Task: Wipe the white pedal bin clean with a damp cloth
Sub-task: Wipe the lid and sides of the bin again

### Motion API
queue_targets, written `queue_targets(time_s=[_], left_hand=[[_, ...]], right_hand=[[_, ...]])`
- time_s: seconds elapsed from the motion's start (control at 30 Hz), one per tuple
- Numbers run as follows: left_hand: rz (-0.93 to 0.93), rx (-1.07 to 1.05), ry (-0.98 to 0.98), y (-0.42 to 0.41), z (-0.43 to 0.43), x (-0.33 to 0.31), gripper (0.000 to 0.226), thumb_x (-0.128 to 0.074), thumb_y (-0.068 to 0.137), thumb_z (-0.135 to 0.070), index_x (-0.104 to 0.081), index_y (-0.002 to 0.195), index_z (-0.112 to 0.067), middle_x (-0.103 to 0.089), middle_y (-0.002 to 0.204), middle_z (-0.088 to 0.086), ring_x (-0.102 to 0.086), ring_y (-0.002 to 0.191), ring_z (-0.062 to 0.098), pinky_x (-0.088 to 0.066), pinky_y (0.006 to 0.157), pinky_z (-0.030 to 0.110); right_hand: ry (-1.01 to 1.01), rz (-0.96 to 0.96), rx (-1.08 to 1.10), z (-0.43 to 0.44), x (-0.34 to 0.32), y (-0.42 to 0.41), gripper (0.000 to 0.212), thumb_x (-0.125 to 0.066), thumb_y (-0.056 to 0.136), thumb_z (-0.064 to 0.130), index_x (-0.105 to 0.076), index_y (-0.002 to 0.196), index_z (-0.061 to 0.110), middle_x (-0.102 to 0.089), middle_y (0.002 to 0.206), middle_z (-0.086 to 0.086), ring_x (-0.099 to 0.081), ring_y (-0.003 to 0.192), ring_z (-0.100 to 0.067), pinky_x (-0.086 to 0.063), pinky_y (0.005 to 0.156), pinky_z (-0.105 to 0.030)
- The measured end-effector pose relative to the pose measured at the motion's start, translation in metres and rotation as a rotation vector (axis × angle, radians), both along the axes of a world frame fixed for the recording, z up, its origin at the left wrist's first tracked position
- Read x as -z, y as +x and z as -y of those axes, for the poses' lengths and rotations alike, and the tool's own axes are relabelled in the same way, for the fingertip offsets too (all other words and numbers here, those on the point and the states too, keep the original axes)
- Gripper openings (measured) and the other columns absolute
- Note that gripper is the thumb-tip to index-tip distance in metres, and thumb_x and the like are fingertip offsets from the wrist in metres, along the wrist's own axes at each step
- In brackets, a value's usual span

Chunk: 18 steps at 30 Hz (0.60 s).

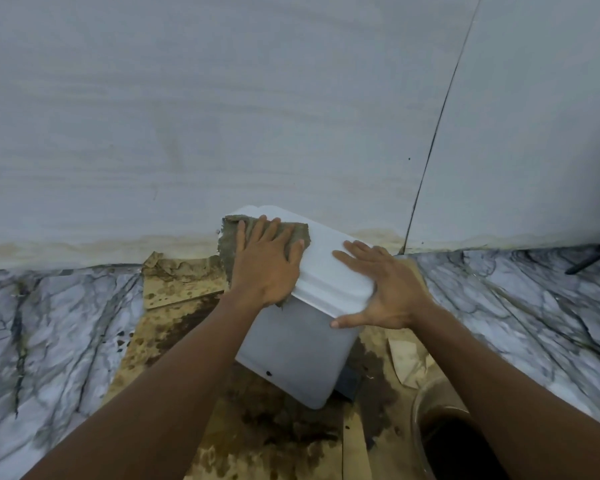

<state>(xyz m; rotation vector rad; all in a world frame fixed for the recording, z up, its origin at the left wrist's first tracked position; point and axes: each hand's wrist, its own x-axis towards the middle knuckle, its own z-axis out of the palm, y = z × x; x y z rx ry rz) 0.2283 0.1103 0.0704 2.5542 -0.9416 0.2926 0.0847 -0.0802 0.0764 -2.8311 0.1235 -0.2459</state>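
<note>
The bin [293, 355] is standing on stained cardboard [174, 344] laid over the marble floor [49, 327], close against the grey wall [257, 98], and it is sitting turned so one corner is facing the person. Its lid [329, 268] is closed. The left hand [265, 265] is lying flat, fingers spread, pressing a dirty grey-green cloth [230, 247] onto the left part of the lid; the cloth is draping over the lid's left edge and far corner. The right hand [385, 289] is also spread wide, palm against the lid's right edge, with the thumb hooking under the rim onto the front wall. It is gripping nothing; it seems to be bracing the light bin so that the wiping push is not sliding or tipping it. The cardboard is probably there to catch drips and keep the floor clean. The lid appears to be the part in hand, with the walls below not yet under the cloth. A dark round vessel [444, 441] is sitting near the lower right, perhaps for rinsing.
</note>
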Motion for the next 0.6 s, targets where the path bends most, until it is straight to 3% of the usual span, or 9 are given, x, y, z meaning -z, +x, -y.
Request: queue_targets(time_s=[0.1, 0.2, 0.33, 0.47, 0.6], left_hand=[[-0.073, -0.039, -0.116, 0.004, 0.002, -0.004, 0.055, -0.022, 0.107, -0.045, -0.042, 0.151, -0.021, -0.025, 0.166, 0.005, -0.005, 0.156, 0.020, 0.012, 0.124, 0.046], [-0.131, -0.028, -0.138, 0.007, 0.006, -0.007, 0.055, -0.023, 0.107, -0.044, -0.042, 0.152, -0.019, -0.023, 0.166, 0.005, -0.002, 0.156, 0.020, 0.015, 0.123, 0.045], [-0.119, -0.020, -0.128, 0.011, 0.003, -0.003, 0.055, -0.023, 0.107, -0.046, -0.040, 0.153, -0.022, -0.023, 0.166, 0.003, -0.001, 0.155, 0.020, 0.015, 0.122, 0.045], [-0.068, 0.034, -0.113, 0.012, 0.005, 0.003, 0.064, -0.017, 0.100, -0.055, -0.043, 0.151, -0.025, -0.029, 0.163, 0.001, -0.007, 0.154, 0.021, 0.013, 0.123, 0.047], [-0.052, 0.046, -0.090, 0.014, 0.014, 0.003, 0.068, -0.016, 0.097, -0.056, -0.043, 0.151, -0.026, -0.029, 0.163, 0.001, -0.008, 0.154, 0.021, 0.015, 0.123, 0.046]], right_hand=[[-0.015, -0.021, 0.166, -0.024, -0.015, 0.016, 0.109, -0.056, 0.058, 0.094, -0.031, 0.152, 0.046, -0.022, 0.164, 0.016, -0.021, 0.151, -0.012, -0.018, 0.125, -0.041], [0.007, 0.088, 0.323, -0.049, -0.018, 0.036, 0.089, -0.047, 0.071, 0.091, -0.047, 0.144, 0.042, -0.039, 0.158, 0.008, -0.039, 0.142, -0.022, -0.031, 0.115, -0.042], [0.049, 0.036, 0.286, -0.047, -0.015, 0.040, 0.092, -0.041, 0.071, 0.093, -0.042, 0.147, 0.043, -0.030, 0.163, 0.007, -0.029, 0.149, -0.020, -0.024, 0.120, -0.043], [-0.005, -0.074, 0.121, -0.018, -0.009, 0.020, 0.114, -0.039, 0.055, 0.101, -0.024, 0.154, 0.046, -0.014, 0.166, 0.017, -0.010, 0.154, -0.010, -0.015, 0.125, -0.045], [0.025, 0.026, 0.063, -0.001, 0.005, 0.013, 0.115, -0.044, 0.058, 0.097, -0.026, 0.156, 0.040, -0.017, 0.166, 0.012, -0.012, 0.154, -0.012, -0.012, 0.126, -0.043]])
